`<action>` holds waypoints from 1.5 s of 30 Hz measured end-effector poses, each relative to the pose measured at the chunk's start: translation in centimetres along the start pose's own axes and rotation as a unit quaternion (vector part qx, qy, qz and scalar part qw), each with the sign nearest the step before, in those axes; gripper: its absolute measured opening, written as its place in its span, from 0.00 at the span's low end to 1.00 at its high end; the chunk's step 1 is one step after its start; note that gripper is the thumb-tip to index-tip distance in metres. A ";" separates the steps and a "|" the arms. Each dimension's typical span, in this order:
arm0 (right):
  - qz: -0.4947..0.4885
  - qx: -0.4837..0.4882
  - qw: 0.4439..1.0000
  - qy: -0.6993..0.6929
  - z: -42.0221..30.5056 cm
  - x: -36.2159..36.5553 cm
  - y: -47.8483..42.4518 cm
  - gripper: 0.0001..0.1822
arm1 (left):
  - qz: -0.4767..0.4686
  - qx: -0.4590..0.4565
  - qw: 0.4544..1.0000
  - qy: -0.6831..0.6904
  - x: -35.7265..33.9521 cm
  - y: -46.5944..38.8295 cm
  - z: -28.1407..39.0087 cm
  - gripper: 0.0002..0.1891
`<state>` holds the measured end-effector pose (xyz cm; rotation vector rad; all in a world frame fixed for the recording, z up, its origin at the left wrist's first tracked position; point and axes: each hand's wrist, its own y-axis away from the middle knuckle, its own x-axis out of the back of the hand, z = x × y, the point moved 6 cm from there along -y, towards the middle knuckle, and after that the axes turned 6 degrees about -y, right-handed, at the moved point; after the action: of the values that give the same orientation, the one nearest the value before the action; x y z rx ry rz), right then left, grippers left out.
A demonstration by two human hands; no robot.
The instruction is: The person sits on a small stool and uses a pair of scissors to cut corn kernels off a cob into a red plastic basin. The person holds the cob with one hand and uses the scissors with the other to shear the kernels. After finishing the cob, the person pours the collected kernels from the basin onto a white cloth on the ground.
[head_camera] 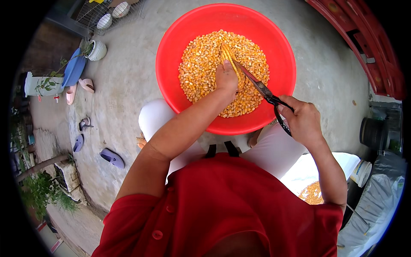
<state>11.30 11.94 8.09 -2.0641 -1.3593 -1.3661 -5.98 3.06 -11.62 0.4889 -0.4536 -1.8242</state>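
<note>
A corn cob (227,54) with rows of yellow kernels is gripped in my left hand (226,77), over the loose corn kernels (202,64) that cover the bottom of a large red plastic basin (171,41). My right hand (301,117) holds a pair of scissors (264,89) with black handles. The scissors' blades point up and to the left, and their tip meets the right side of the cob near my left thumb. Part of the cob's lower end is hidden by my left hand. The basin stands in front of my knees.
Slippers (112,157) lie on the concrete floor at the left, near a blue basin (74,67) and a white plant pot (97,50). A wire rack (88,16) with bowls is at the upper left. Beside my right elbow are a white sack (343,160) with kernels and a bucket (362,173).
</note>
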 end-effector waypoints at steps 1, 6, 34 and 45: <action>-0.001 0.004 1.000 0.003 -0.1 -0.1 0.0 0.11 | 0.005 -0.007 1.000 -0.014 0.0 -0.2 -0.2 0.22; -0.033 -0.011 0.999 0.014 -1.2 -0.1 -1.1 0.10 | 0.040 -0.049 0.989 -0.135 0.0 -0.2 0.1 0.22; 0.055 -0.050 0.981 -0.179 2.9 -2.7 -4.7 0.15 | -0.091 0.134 0.986 0.049 -0.7 3.2 2.6 0.22; 0.068 0.051 0.995 -0.048 -1.1 -5.6 -6.4 0.12 | -0.162 0.026 0.973 0.164 2.5 4.7 8.1 0.19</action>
<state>4.86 11.39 2.46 -2.1352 -1.2703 -1.1330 -7.31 -0.11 -2.57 0.9289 -0.2018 -1.9941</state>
